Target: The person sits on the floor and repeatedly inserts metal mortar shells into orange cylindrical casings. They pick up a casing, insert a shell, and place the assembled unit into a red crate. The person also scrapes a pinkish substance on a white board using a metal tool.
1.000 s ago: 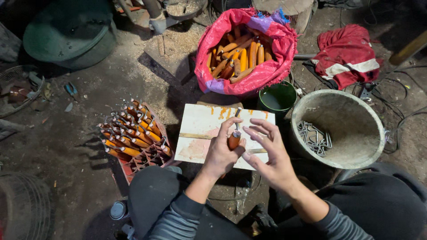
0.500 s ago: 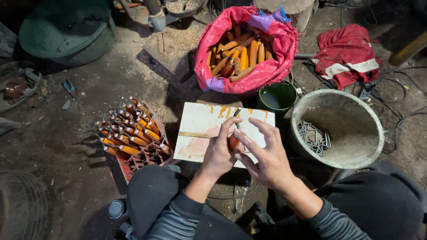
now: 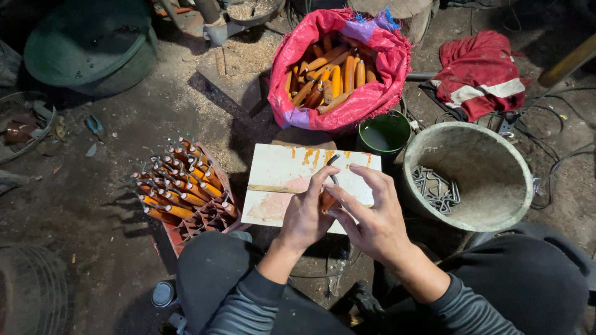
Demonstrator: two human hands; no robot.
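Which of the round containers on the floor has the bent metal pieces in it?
The large pale bowl right of the white board; grey metal hooks lie inside. The small green pot beside it holds none.

We see glossy orange wooden handles (image 3: 332, 80) in a woven plastic sack (image 3: 372, 99), beside it a rough, matt bowl (image 3: 496, 198) holding metal hooks (image 3: 434, 186).

The hands (image 3: 341, 214) hide most of the orange handle (image 3: 327, 201) and its metal piece.
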